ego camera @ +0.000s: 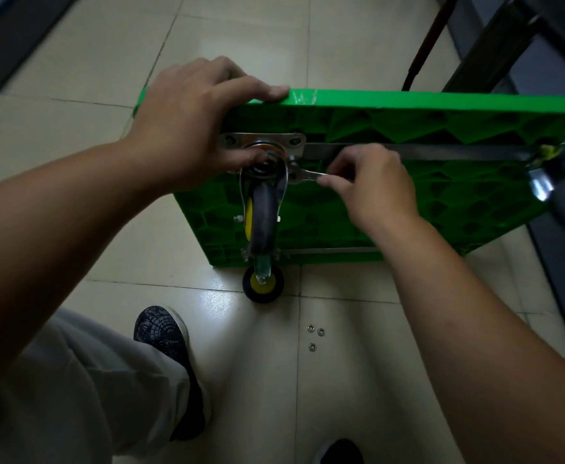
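The wrench [308, 175] runs left-right, head leftward on cart [442, 128] caster [262, 212].

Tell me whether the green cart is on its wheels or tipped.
Tipped on edge: the green cart shows its ribbed underside, its caster sticking out sideways.

Grey trousers [83, 373], dark patterned shoes [162, 334]

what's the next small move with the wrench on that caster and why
Probably a short swing of the wrench handle, then reset. The right hand pinches the wrench, whose head sits on a fastener at a corner of the caster plate, close beside the wheel fork, so room looks tight. The left hand grips the top edge of the green platform, steadying it.
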Demonstrator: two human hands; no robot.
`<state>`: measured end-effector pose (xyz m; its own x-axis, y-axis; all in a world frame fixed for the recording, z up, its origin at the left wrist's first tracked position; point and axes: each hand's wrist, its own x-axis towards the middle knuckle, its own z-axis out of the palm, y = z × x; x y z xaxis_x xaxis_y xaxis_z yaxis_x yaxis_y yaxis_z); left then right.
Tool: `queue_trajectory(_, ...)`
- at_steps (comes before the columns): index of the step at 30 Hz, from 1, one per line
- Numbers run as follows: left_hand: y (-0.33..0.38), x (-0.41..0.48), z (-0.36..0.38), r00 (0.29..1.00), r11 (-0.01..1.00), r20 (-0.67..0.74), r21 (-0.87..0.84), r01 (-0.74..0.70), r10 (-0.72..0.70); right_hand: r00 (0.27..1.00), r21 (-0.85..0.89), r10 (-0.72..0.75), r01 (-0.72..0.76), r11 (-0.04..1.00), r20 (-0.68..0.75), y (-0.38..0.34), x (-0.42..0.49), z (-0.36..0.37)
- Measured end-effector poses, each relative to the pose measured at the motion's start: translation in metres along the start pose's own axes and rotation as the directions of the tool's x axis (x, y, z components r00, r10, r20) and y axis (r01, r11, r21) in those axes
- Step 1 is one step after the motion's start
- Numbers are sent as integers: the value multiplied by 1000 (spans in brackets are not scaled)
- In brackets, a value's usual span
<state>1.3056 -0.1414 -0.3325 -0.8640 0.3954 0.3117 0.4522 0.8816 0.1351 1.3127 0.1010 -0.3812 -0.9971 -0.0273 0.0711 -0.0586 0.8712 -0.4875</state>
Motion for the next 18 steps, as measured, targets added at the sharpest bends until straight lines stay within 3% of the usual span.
queue_trajectory(3,0,-2,-1,1000,1000,7,4,-3,3,988,-149,-153,151,977,-6,1,-9,-7)
queue_trajectory(5,0,-2,-1,1000,1000,11,0,-11,11,971,-49,-237,238,970,18,19,-17,-3)
queue_trajectory(7,-1,-2,0,1000,1000,12,0,-16,16,982,225,-184,187,956,-33,38,-29,16)
queue_trajectory(8,-2,-2,0,1000,1000,13,-2,-15,15,994,438,-77,101,893,-71,43,-36,28)
queue_trajectory(10,-1,-1,0,1000,1000,15,-1,-8,8,983,788,173,-61,612,-58,39,-50,55)
queue_trajectory(12,-1,0,0,1000,1000,15,3,5,-5,946,916,325,-138,377,8,24,-63,77)
queue_trajectory(14,0,0,0,1000,1000,11,5,12,-12,904,953,417,-205,224,97,7,-72,97)
queue_trajectory(16,2,0,-1,1000,1000,11,1,10,-10,870,953,459,-269,138,179,-6,-80,114)
queue_trajectory(18,1,-1,-2,1000,1000,10,-1,10,-10,878,931,424,-322,174,224,-9,-89,131)
